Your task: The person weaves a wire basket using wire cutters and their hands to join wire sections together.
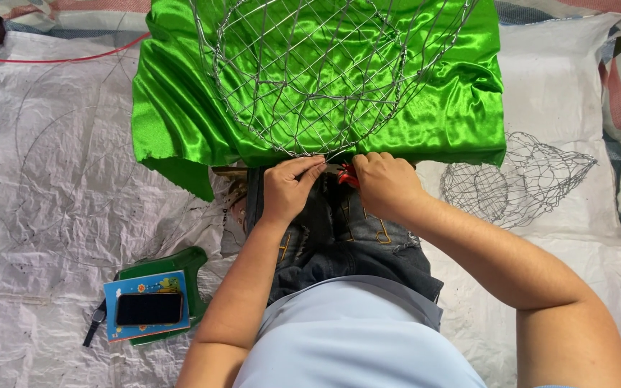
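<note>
My left hand pinches the wire frame rim at my knees; my right hand grips red pliers. Risk: wire end snagging green satin (or pricking fingers).

left hand: fingers pinch the near rim of the wire frame, at the cloth's edge
right hand: closed on a red tool, just beside the left hand
cloth: shiny green, draped under the frame
lap: dark jeans, pale blue shirt
small frame: wire, lying on the white sheet to the right
phone: on a blue booklet, left of the left arm, over a green stool
</note>
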